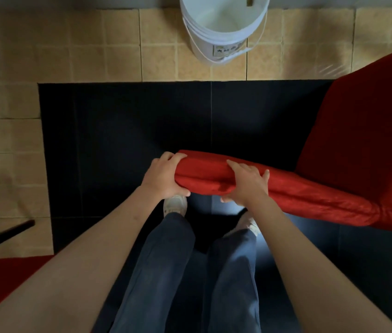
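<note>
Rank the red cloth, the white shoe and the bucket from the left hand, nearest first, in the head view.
1. Red cloth: gripped by the left hand at its rolled end.
2. White shoe: on the floor just below that hand.
3. Bucket: far ahead, on the tiles.

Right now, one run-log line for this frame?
left hand: grips red cloth roll | right hand: grips it too | below: black mat | ahead: white bucket

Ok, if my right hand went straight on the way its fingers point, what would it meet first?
The right hand grips the rolled red cloth; beyond it, probably the black floor mat, though depth is unclear.
</note>
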Tool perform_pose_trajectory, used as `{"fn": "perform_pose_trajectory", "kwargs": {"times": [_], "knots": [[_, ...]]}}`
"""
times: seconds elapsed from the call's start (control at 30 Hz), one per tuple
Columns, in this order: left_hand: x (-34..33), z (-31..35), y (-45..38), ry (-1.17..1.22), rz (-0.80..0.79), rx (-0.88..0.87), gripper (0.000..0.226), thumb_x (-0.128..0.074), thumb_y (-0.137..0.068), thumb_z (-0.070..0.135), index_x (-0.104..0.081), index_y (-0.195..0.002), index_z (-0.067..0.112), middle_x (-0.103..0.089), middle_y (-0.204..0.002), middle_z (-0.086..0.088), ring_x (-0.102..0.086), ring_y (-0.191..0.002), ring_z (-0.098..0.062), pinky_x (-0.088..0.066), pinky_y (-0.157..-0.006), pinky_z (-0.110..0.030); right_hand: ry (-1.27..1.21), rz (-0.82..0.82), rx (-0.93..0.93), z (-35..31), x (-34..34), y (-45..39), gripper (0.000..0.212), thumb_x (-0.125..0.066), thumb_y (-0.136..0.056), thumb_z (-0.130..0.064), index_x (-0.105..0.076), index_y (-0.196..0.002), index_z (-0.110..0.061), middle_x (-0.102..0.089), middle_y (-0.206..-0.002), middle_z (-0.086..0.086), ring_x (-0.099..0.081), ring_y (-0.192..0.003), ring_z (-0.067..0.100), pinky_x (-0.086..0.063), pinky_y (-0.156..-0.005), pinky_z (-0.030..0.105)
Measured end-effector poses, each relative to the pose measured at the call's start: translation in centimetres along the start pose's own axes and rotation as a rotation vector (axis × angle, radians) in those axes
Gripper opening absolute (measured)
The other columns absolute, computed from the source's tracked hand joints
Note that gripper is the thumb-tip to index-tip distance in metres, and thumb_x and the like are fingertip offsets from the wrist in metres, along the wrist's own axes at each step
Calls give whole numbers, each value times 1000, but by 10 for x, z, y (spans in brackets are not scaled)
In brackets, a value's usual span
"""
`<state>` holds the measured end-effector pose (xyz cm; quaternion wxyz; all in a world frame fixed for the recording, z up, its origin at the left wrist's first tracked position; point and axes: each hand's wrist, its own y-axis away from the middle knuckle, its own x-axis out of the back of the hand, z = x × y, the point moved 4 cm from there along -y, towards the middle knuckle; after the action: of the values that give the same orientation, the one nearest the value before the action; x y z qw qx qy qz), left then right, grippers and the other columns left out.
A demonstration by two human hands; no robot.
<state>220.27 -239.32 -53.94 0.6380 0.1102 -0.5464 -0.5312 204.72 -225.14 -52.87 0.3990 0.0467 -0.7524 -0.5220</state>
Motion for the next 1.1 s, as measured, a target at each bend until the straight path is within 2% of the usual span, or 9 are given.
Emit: {"fn": "perform_pose_trajectory", "kwargs": {"times": [0.17, 0.33, 0.53, 0.73, 0.97, 1.1], "knots": [[-2, -9, -10, 60, 50, -70, 96, -90, -53, 45, -46, -137, 27, -49, -126, 1, -52, -112, -23, -45, -98, -39, 107, 47, 8, 1, -3, -11, 103, -81, -66, -51, -25, -151, -32, -49, -140, -2, -40, -133, 23, -8, -116, 57], [0, -15, -10, 65, 44, -120, 94, -91, -55, 40, -46, -136, 24, -51, -123, 0, -53, -109, -19, -45, -96, -35, 146, 57, -1, -1, -5, -18, 98, -81, -65, -51, -33, -147, -30, -51, -135, 0, -45, -129, 23, -15, -115, 54], [8, -15, -13, 24, 17, -115, 74, -91, -60, 32, -57, -125, 17, -62, -115, -2, -61, -102, -22, -49, -92, -36, -17, 159, -63, 6, -2, -13, 86, -87, -59, -46, -52, -135, -25, -56, -124, 1, -50, -121, 20, -27, -105, 35], [10, -9, -6, 57, 52, -117, 67, -90, -62, 28, -60, -121, 15, -64, -112, -2, -62, -100, -20, -49, -90, -31, -83, 171, -106, 10, -1, -9, 79, -89, -59, -39, -58, -128, -21, -58, -122, 1, -52, -118, 19, -29, -102, 32], [25, -3, 22, 218, 264, -154, 56, -89, -64, 23, -63, -114, 19, -64, -106, 4, -61, -96, -14, -42, -84, -22, -136, 176, -145, 12, 23, 8, 76, -90, -58, -34, -59, -126, -22, -60, -121, 1, -54, -117, 20, -30, -104, 31], [43, 13, 39, 267, 354, -198, 57, -89, -64, 22, -62, -114, 20, -63, -110, 5, -60, -100, -12, -44, -89, -23, -192, 199, -153, 15, 46, 27, 73, -91, -56, -31, -62, -122, -22, -64, -116, 1, -56, -114, 21, -34, -102, 31]]}}
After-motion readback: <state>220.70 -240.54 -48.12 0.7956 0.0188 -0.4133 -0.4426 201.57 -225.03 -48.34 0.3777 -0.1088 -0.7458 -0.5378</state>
